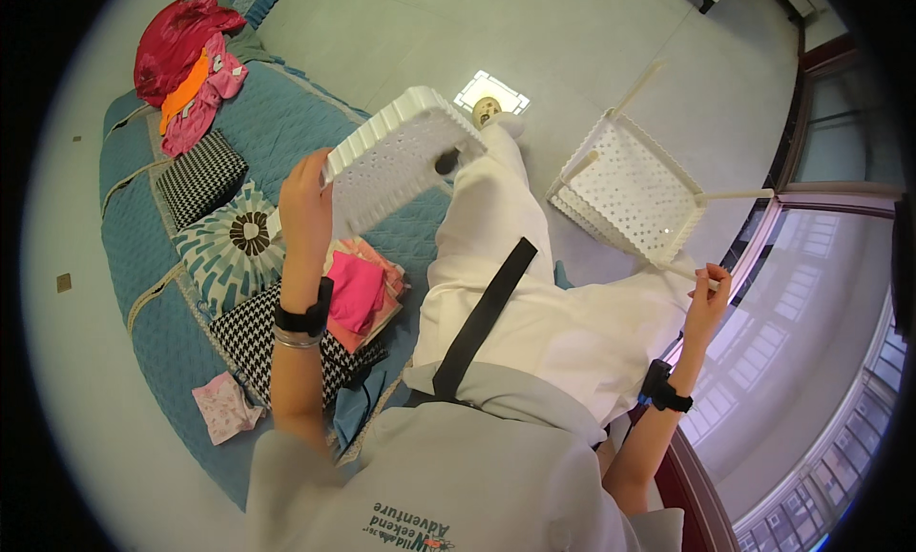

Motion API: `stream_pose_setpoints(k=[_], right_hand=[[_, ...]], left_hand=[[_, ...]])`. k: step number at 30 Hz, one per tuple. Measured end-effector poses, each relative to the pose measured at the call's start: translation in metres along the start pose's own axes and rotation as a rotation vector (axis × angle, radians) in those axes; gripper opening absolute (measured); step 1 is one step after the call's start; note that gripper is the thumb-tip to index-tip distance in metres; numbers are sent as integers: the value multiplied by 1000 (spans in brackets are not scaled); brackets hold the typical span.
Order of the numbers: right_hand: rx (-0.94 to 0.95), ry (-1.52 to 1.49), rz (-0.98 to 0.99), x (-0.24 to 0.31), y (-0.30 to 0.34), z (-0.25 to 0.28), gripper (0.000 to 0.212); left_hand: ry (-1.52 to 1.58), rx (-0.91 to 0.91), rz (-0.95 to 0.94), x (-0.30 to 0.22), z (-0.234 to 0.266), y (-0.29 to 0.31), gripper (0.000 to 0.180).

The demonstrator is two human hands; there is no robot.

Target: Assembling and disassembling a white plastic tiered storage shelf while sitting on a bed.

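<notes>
As the person looks down over their own lap, the left hand [307, 194] grips the near left edge of a white plastic tray [377, 175], fingers curled around its rim. That tray is raised and tilted, with wavy edges and a base full of small holes; it reaches from the left hand across to the left leg of the cream trousers [506, 237], well apart from the right hand [706, 304].

The right hand, low at the right, has its thumb and fingers pinched together on the end of a pale rod [682, 268]. This rod rises from the near corner of a second tray [649, 175], also white and dotted with holes, which is beyond the right leg, over the grey floor [572, 37]. Three more rods [739, 196] stick out from its other corners, out of the right hand's grasp.

To the left, a couch [315, 113] under a blue-green quilted cover carries a round patterned cushion [229, 251], black-and-white checked cushions [200, 178] and folded pink clothes [355, 292], the clothes just right of the left forearm. Red, orange and pink clothing [186, 51] is heaped at the far end. Both wrists wear black straps [305, 313]. Beside the right arm is a window [763, 342].
</notes>
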State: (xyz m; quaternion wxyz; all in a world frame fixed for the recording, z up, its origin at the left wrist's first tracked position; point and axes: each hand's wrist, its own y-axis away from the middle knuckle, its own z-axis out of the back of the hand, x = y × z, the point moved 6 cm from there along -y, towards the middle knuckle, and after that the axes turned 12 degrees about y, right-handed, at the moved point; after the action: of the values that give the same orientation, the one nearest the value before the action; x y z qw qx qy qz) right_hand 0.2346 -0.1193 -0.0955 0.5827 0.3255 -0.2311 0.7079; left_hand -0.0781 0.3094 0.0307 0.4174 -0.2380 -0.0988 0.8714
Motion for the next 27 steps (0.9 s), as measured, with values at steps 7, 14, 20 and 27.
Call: stream_pose_setpoints(k=[7, 14, 20, 27], right_hand=[[-262, 132, 174, 32, 21, 29, 29], [483, -206, 332, 113, 46, -34, 37], [455, -265, 75, 89, 50, -55, 30], [270, -396, -76, 81, 55, -39, 29]], left_hand=[[194, 237, 231, -3, -17, -23, 18], [475, 443, -19, -104, -42, -54, 20], [374, 30, -409, -189, -41, -61, 24], [541, 737, -553, -256, -96, 58, 34]])
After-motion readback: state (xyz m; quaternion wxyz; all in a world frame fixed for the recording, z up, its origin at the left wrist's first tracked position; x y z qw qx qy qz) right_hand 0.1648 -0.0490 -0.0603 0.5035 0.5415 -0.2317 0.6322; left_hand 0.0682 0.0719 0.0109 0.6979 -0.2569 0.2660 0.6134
